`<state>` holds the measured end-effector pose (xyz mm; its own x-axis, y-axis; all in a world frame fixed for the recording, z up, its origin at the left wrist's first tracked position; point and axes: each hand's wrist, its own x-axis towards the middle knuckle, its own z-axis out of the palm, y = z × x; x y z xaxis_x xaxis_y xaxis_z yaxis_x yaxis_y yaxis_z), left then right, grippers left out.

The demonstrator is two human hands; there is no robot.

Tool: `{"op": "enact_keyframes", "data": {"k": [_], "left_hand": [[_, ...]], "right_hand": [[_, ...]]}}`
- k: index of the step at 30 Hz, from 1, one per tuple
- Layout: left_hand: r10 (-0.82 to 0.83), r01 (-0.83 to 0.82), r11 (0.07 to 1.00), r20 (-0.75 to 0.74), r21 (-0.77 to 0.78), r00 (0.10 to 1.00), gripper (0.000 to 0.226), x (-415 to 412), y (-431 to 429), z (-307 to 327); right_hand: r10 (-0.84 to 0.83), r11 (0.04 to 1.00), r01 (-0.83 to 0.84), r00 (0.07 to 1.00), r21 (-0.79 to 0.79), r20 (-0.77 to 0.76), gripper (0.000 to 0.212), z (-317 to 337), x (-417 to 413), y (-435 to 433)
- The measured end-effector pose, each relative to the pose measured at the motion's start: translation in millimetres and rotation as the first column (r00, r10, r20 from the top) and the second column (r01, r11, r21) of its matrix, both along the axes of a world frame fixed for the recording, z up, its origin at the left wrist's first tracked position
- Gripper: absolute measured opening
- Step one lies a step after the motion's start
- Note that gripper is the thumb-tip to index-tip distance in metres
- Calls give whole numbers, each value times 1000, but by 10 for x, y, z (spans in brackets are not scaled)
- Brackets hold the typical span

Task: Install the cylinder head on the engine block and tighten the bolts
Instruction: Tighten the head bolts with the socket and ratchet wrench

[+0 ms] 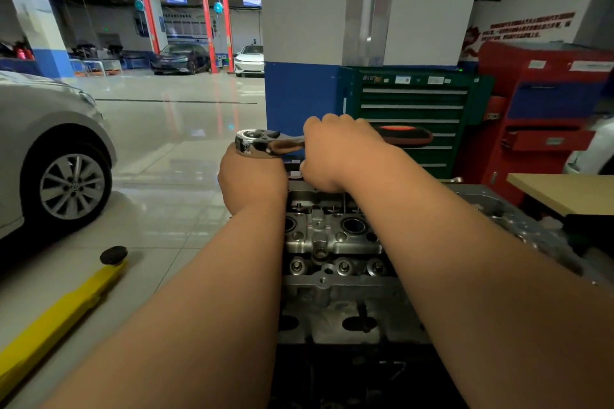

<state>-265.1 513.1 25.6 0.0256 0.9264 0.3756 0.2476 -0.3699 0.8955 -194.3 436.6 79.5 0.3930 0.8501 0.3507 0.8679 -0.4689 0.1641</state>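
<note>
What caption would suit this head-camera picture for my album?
Over a cylinder head, the right hand grips a ratchet wrench, the left hand under its head.

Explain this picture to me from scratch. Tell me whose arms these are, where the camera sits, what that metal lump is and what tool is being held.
There is no machine here, only a person working with bare hands. The single picture comes from a camera worn on the person's head, looking forward and down, so the two arms reach away from you.

The right hand grips a ratchet wrench, a chrome tool for turning bolts, where its shank meets the black and orange handle. The left hand sits curled just under the wrench's head, seemingly steadying it. What its fingers enclose is hidden.

Below the arms is the cylinder head, a grey metal casting with bolts and round holes.

Around it are a green tool cabinet, a red cabinet, a silver car and a yellow bar on the floor.
</note>
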Motion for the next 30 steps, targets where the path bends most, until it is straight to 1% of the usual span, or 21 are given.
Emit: {"op": "enact_keyframes", "data": {"k": [2,3,4,5,6,8,9,11,12,13,15,16,17,18,20,21,24,25,27,30], "left_hand": [[-1,1,1000,2,-3,1000,19,-6,12,-3],[-2,2,1000,11,-10,1000,20,-4,17,-7],[-2,3,1000,22,-20,1000,20,4,24,-9],[-1,2,1000,40,-31,999,18,9,21,-6],[4,-2,999,70,-36,998,17,4,7,-12],[8,-6,1000,173,-12,985,21,-26,-52,6],[-4,-2,1000,226,26,974,22,-52,-84,34],[-49,11,990,270,140,962,25,-101,-133,132],[-80,27,980,271,195,959,26,-100,-156,213],[-112,50,972,265,230,958,26,-81,-184,307],[-191,136,957,205,256,960,23,-17,-264,495],[-248,206,944,141,258,958,20,21,-314,541],[-323,299,923,62,244,945,18,51,-363,546],[-409,401,892,-4,206,912,15,78,-406,511],[-557,558,825,-34,90,830,11,100,-471,380],[-592,593,804,-34,47,805,11,98,-478,311],[-616,617,787,-76,-18,784,17,82,-442,190],[-624,622,781,-57,-48,779,19,76,-436,175],[-621,621,778,31,-92,783,18,61,-436,165],[-546,558,824,129,-93,828,12,85,-439,134]], "right_hand": [[-24,999,24,1000,-22,-10,46,-6,-7,16],[-22,999,22,1000,-27,-11,41,0,7,35],[-9,1000,9,1000,-23,-11,30,17,31,57],[8,1000,-8,999,-10,-33,19,35,54,75],[32,999,-32,996,2,-79,14,51,74,88],[90,996,-88,985,23,-147,19,95,91,109],[120,992,-115,984,49,-131,19,128,91,105],[172,974,-167,985,155,-16,15,227,113,55],[184,960,-188,982,206,39,16,305,143,16],[183,955,-189,982,230,49,19,381,176,-45],[150,967,-145,989,212,-10,28,489,268,-205],[120,975,-110,992,193,-40,29,508,326,-292],[88,981,-75,994,176,-65,30,496,379,-384],[56,986,-43,995,163,-79,30,455,423,-480],[-6,989,18,997,144,-77,29,325,464,-634],[-30,990,40,997,138,-77,28,265,462,-681],[-59,991,68,995,119,-80,23,161,405,-748],[-63,992,70,996,107,-69,22,149,372,-764],[-59,993,62,998,100,-30,23,171,297,-780],[-59,994,56,998,93,29,24,269,182,-777]]}}
